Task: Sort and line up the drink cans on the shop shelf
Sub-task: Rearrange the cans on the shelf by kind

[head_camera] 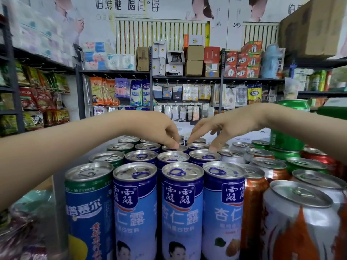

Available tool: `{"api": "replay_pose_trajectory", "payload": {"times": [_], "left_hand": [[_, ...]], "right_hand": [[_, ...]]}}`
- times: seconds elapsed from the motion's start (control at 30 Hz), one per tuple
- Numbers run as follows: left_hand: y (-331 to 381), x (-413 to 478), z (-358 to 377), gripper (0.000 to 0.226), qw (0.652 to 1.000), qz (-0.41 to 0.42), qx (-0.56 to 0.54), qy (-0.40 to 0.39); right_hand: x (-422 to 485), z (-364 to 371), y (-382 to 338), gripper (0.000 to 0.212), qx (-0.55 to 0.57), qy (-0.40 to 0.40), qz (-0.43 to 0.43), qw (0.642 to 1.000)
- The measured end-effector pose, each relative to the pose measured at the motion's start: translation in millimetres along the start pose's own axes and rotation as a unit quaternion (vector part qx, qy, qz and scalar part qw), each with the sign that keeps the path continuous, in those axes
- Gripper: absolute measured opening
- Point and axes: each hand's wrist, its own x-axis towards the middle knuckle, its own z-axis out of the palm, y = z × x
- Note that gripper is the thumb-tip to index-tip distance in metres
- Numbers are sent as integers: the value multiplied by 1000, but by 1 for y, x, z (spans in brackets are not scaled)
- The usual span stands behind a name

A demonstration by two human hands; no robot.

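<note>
Tall blue cans (182, 212) with blue pull tabs stand in three rows running back from the front. A green-topped blue can (88, 209) heads the row on their left. Orange and silver cans (300, 222) fill the right side, with green cans (287, 141) and red cans (319, 158) behind them. My left hand (163, 130) reaches over the rows, its curled fingertips touching the top of a blue can (174, 148) far back. My right hand (223, 126) reaches in from the right, fingers spread downward onto the neighbouring can tops (198, 146). Neither hand plainly grips a can.
Behind the cans stand dark metal shelves (185, 77) with hanging packets, boxes and tissue packs. Snack bags (41, 98) hang on the left rack. A cardboard box (311, 27) sits high on the right. Plastic-wrapped goods (28, 231) lie at the lower left.
</note>
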Motion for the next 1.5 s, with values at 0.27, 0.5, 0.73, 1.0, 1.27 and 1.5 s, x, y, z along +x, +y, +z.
{"api": "replay_pose_trajectory", "payload": {"times": [0.27,0.5,0.73,1.0,1.27,1.5], "left_hand": [[-1,-5,-2,45,998,-40,48,-22],[0,-3,1,37,998,-41,49,-28],[13,-3,0,36,997,-29,69,-10],[68,-33,-23,31,997,33,1,74],[122,-68,-11,34,985,142,22,95],[164,-76,14,54,983,144,105,52]], "right_hand": [[26,-1,9,43,-9,61,114,992],[44,4,2,35,12,108,101,989],[28,7,-3,43,-18,134,124,983],[-49,5,-34,36,-48,207,101,972],[-153,53,-51,32,2,294,147,944],[-190,118,-25,39,-52,313,203,926]]}}
